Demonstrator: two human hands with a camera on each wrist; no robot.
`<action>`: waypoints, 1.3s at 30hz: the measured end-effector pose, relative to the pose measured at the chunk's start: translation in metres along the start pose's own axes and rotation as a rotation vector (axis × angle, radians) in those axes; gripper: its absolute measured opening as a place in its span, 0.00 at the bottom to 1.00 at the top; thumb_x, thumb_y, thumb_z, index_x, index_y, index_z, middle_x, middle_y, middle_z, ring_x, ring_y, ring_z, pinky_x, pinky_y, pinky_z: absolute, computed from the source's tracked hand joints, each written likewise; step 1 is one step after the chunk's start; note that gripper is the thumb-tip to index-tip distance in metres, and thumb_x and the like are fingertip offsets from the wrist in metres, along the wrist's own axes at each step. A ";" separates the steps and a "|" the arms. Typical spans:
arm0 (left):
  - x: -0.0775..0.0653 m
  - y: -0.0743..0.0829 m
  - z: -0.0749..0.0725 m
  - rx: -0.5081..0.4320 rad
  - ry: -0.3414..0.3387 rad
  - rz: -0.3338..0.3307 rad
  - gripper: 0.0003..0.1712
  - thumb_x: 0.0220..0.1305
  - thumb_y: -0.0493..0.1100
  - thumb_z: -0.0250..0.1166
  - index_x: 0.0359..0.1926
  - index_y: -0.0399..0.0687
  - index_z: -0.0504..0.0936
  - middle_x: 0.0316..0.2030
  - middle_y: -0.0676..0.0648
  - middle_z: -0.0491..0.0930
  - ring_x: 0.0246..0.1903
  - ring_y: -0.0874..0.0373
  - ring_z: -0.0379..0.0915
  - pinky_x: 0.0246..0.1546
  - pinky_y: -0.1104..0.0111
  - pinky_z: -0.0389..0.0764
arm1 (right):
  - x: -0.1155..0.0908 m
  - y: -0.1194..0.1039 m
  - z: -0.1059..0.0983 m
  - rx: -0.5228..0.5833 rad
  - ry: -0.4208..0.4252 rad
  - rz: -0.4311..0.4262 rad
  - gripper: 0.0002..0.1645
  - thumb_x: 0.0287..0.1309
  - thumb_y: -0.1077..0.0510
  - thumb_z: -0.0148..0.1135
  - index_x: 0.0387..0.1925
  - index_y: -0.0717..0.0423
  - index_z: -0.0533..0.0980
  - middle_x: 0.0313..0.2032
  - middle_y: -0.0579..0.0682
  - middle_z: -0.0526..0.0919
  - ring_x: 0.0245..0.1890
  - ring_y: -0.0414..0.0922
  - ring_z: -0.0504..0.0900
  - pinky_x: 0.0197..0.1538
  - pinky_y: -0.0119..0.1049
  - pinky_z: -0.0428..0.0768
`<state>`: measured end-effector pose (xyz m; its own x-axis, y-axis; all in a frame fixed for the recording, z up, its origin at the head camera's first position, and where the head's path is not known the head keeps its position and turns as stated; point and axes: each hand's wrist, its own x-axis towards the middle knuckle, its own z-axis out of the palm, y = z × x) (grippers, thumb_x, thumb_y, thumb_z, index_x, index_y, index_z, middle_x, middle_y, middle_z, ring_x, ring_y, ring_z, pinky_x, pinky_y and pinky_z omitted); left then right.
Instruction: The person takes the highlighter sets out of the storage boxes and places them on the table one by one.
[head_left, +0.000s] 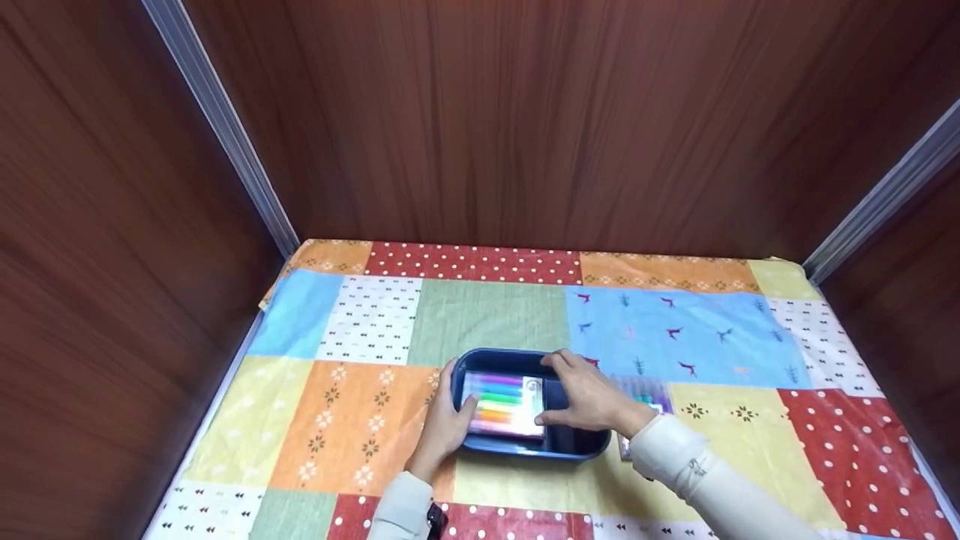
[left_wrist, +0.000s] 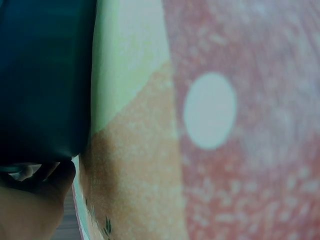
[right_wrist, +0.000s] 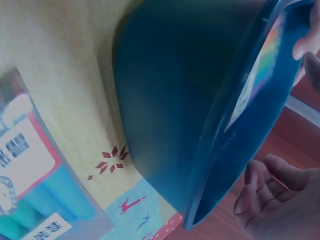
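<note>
A dark blue plastic tub (head_left: pixel 577 450) sits on the patterned cloth. Inside it, on the left, lies a flat clear pack of coloured pens (head_left: pixel 499 405) with a white label at its right end. My left hand (head_left: pixel 444 427) grips the tub's left rim, thumb over the inside by the pack. Over the tub's right half is my right hand (head_left: pixel 596 394), its fingers loosely bent and holding nothing; its thumb tip is close to the pack's label. A second pack of pens (right_wrist: pixel 45 185) lies on the cloth right of the tub, partly hidden by my right arm in the head view.
A patchwork-patterned cloth (head_left: pixel 337 427) covers the table. Brown wood-grain panels (head_left: pixel 502 120) stand behind and at both sides, with metal strips (head_left: pixel 232 127) at the corners.
</note>
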<state>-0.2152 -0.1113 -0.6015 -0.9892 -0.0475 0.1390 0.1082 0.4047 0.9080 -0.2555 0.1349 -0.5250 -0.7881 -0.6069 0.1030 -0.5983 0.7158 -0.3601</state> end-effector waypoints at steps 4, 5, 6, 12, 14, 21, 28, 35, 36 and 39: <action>0.001 0.001 0.001 0.008 -0.010 -0.010 0.39 0.62 0.42 0.57 0.69 0.61 0.49 0.67 0.46 0.55 0.64 0.48 0.50 0.62 0.51 0.54 | 0.007 -0.001 0.001 -0.037 -0.034 -0.003 0.53 0.33 0.31 0.69 0.56 0.59 0.66 0.48 0.50 0.69 0.49 0.48 0.71 0.53 0.44 0.71; 0.001 0.002 0.001 0.008 -0.013 -0.015 0.39 0.62 0.42 0.57 0.69 0.61 0.49 0.67 0.47 0.55 0.64 0.48 0.50 0.62 0.51 0.54 | 0.009 -0.001 0.001 -0.046 -0.043 -0.004 0.53 0.32 0.30 0.69 0.55 0.59 0.66 0.48 0.51 0.69 0.49 0.48 0.70 0.53 0.44 0.71; 0.001 0.002 0.001 0.007 -0.016 -0.021 0.39 0.62 0.43 0.57 0.69 0.62 0.49 0.67 0.47 0.55 0.64 0.48 0.50 0.62 0.51 0.54 | 0.011 -0.001 0.001 -0.056 -0.052 -0.008 0.54 0.32 0.30 0.69 0.55 0.59 0.66 0.48 0.51 0.69 0.49 0.48 0.70 0.53 0.44 0.71; 0.001 0.003 0.001 0.004 -0.010 -0.014 0.38 0.62 0.43 0.57 0.69 0.61 0.49 0.66 0.45 0.56 0.64 0.47 0.51 0.62 0.50 0.54 | 0.020 -0.001 0.000 -0.094 -0.120 -0.044 0.56 0.31 0.29 0.68 0.56 0.61 0.65 0.49 0.53 0.68 0.50 0.50 0.68 0.56 0.45 0.68; 0.001 0.002 0.001 0.008 -0.007 -0.017 0.39 0.62 0.43 0.58 0.69 0.61 0.49 0.66 0.46 0.56 0.64 0.48 0.51 0.62 0.52 0.54 | 0.022 -0.002 0.000 -0.104 -0.152 -0.041 0.57 0.31 0.29 0.68 0.57 0.61 0.64 0.49 0.53 0.68 0.51 0.50 0.68 0.57 0.44 0.67; 0.001 0.002 0.001 0.016 0.005 -0.021 0.39 0.62 0.42 0.57 0.69 0.59 0.49 0.66 0.44 0.56 0.63 0.46 0.52 0.62 0.51 0.54 | 0.031 -0.006 0.000 -0.160 -0.201 -0.063 0.59 0.29 0.27 0.68 0.57 0.62 0.65 0.49 0.54 0.69 0.50 0.51 0.68 0.56 0.48 0.67; 0.000 0.003 0.002 0.016 0.005 -0.026 0.39 0.62 0.41 0.57 0.69 0.63 0.49 0.65 0.45 0.59 0.63 0.48 0.54 0.61 0.52 0.56 | 0.034 -0.010 0.005 -0.223 -0.251 -0.067 0.62 0.27 0.23 0.65 0.58 0.61 0.65 0.51 0.54 0.69 0.54 0.53 0.67 0.58 0.52 0.64; 0.001 0.002 0.001 0.019 0.020 -0.024 0.38 0.62 0.42 0.57 0.69 0.61 0.50 0.64 0.45 0.60 0.61 0.48 0.56 0.60 0.52 0.58 | 0.038 -0.015 0.005 -0.269 -0.309 -0.054 0.66 0.24 0.21 0.64 0.59 0.62 0.63 0.53 0.56 0.68 0.57 0.55 0.65 0.61 0.52 0.60; 0.001 0.002 0.001 0.021 0.021 -0.026 0.38 0.62 0.41 0.58 0.69 0.61 0.50 0.64 0.45 0.60 0.61 0.48 0.56 0.60 0.52 0.58 | 0.038 -0.015 0.005 -0.280 -0.317 -0.057 0.66 0.24 0.21 0.64 0.59 0.62 0.63 0.53 0.57 0.68 0.56 0.55 0.65 0.61 0.52 0.61; 0.001 0.001 0.001 0.026 0.021 -0.031 0.38 0.62 0.41 0.57 0.69 0.62 0.50 0.64 0.45 0.60 0.62 0.49 0.55 0.60 0.52 0.58 | 0.039 -0.017 0.006 -0.318 -0.339 -0.071 0.65 0.23 0.21 0.64 0.58 0.62 0.64 0.51 0.57 0.68 0.55 0.55 0.66 0.60 0.52 0.62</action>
<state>-0.2161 -0.1103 -0.6008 -0.9896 -0.0800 0.1194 0.0743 0.4260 0.9017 -0.2754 0.0968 -0.5207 -0.6836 -0.6989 -0.2102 -0.7054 0.7066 -0.0555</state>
